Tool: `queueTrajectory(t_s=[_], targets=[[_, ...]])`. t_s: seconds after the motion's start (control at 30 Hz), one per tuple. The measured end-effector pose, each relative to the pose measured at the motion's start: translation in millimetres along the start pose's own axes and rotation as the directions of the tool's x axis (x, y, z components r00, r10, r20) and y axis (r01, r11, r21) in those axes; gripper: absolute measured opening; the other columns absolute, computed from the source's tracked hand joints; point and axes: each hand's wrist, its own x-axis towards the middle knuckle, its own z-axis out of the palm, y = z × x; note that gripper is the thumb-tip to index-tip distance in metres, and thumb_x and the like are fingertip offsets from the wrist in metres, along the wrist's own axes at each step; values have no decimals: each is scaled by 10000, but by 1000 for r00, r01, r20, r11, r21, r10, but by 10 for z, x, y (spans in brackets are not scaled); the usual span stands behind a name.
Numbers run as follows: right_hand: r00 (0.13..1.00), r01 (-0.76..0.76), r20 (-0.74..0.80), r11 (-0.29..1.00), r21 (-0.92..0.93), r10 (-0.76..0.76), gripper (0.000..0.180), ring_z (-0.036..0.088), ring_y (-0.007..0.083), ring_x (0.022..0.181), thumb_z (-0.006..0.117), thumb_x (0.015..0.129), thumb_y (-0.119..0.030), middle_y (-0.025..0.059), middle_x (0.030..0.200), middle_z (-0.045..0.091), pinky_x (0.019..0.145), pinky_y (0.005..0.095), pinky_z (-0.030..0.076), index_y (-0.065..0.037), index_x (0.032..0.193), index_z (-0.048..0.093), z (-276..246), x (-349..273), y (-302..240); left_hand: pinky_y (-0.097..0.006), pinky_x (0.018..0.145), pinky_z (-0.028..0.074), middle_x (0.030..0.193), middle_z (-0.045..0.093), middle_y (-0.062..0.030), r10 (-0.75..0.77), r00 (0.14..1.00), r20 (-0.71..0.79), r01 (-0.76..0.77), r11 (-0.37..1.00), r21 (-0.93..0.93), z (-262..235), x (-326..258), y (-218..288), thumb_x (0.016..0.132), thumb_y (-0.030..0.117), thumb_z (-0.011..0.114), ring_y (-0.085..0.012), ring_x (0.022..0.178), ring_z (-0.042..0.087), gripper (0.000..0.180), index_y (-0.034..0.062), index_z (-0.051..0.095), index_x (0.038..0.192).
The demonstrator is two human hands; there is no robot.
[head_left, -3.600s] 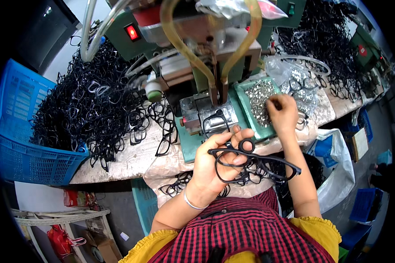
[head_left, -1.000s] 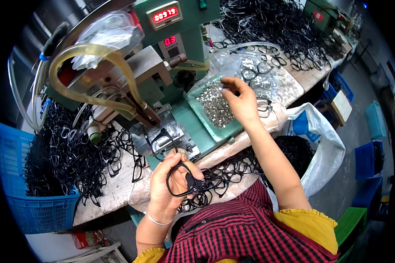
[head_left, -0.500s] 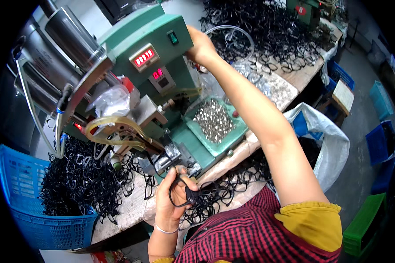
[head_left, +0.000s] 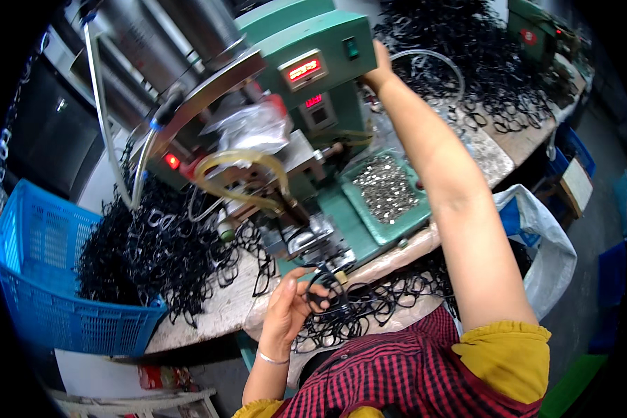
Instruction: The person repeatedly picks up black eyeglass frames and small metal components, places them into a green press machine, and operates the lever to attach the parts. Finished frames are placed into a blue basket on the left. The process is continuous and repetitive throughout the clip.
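My left hand (head_left: 290,306) is at the front of the green machine (head_left: 366,104), its fingers closed on a thin black loop (head_left: 318,277). The loop is close to the machine's metal working head (head_left: 315,240); whether they touch I cannot tell. My right hand (head_left: 381,71) reaches behind the right side of the machine's upper housing, and its fingers are hidden there. Below my right forearm, a green tray (head_left: 376,238) holds many small shiny metal pieces (head_left: 386,189). Tangled black loops (head_left: 390,294) lie along the table's front edge.
A blue basket (head_left: 83,324) and a heap of black loops (head_left: 150,261) are on the left. More loops (head_left: 453,49) cover the far table. A white sack (head_left: 554,254) stands at right. Metal cylinders (head_left: 164,45) and hoses (head_left: 99,104) crowd the machine's left side.
The view has shifted, so the machine and tables appear farther right. My left hand still holds the black loop near the working head, with its fingers slightly rearranged. My right hand stays behind the housing.
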Motion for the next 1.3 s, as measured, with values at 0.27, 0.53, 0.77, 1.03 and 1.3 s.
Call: queueTrajectory(t_s=[0.27, 0.53, 0.77, 1.03, 1.3], targets=[[993, -1, -121, 996, -92, -10, 306, 683, 320, 902, 735, 750, -212, 149, 939, 703, 784, 390, 548, -82, 1021, 679, 519, 271, 863, -299, 658, 547, 907, 666, -163, 96, 995, -17, -95, 995, 36, -258, 47, 149, 972, 347, 532, -231, 769, 663, 482, -43, 481, 1252], [989, 114, -43, 917, -382, -141, 294, 634, 340, 1020, 685, 786, -180, 174, 1075, 664, 853, 384, 521, -91, 1065, 660, 118, 133, 675, -237, 667, 497, 896, 685, -99, 574, 720, -391, -197, 708, 678, -849, 355, 163, 927, 101, 621, -143, 752, 634, 179, -18, 621, 1059], [855, 381, -352, 922, -74, -382, 183, 586, 323, 905, 606, 759, -3, 131, 938, 621, 770, 426, 470, -44, 931, 656, -524, -1716, -363, -396, 810, 482, 958, 610, -140, 735, 672, 91, 81, -195, 977, -1571, 799, 349, 733, 26, 709, -335, 901, 584, 247, 80, 717, 974], [977, 146, 190, 945, -294, -93, 106, 558, 301, 903, 715, 702, -106, 87, 874, 572, 693, 423, 470, -56, 772, 654, -555, -2589, -340, -288, 588, 537, 920, 663, -87, 674, 632, -383, -152, 593, 791, -1660, 847, 719, 897, 48, 615, -195, 700, 663, 103, -30, 656, 950], [990, 135, 39, 988, -75, -133, 66, 602, 311, 794, 662, 775, -99, 100, 804, 646, 695, 409, 482, -41, 802, 645, -442, -2579, -284, -191, 615, 565, 974, 668, -118, 527, 722, -447, -659, 721, -215, -2057, 557, 856, 962, 94, 577, -145, 774, 652, 111, 7, 573, 1030]])
